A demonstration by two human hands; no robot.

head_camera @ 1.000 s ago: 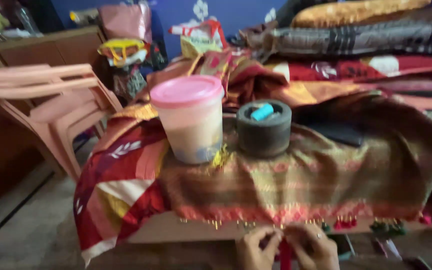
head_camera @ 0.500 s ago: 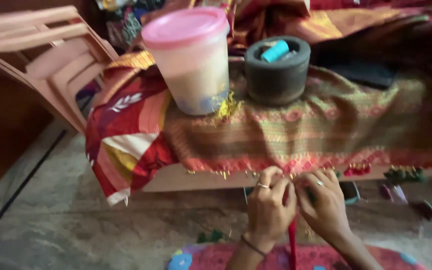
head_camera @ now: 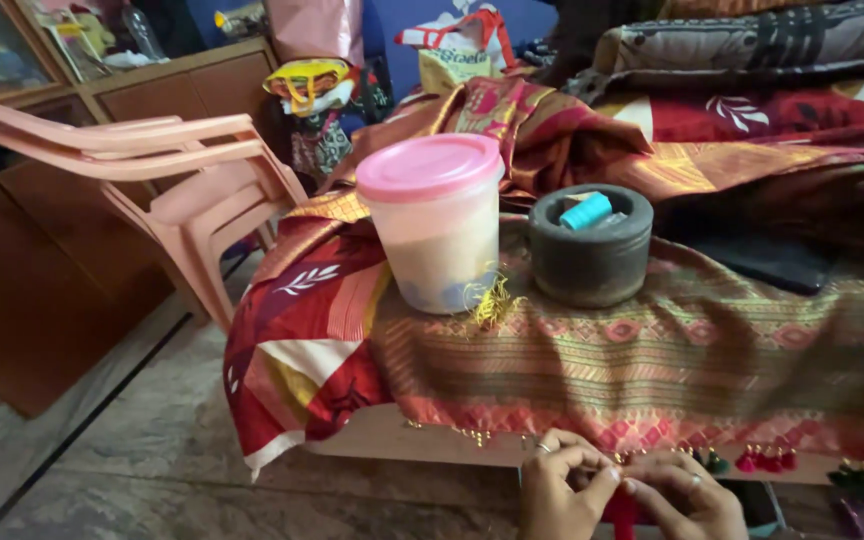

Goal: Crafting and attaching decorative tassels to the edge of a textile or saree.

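I see both hands pinching tassel thread at the sari hem (head_camera: 652, 440): left hand (head_camera: 564, 490), right hand (head_camera: 687, 495) (rings visible). I judge steady tension advisable.

Woven gold-and-red sari border (head_camera: 652, 400) draped over the table edge, red tassel (head_camera: 620, 505) hanging from its fringe

Both hands' fingers (head_camera: 592, 480) pinch a red tassel (head_camera: 620, 505) at the sari's edge (head_camera: 652, 440).
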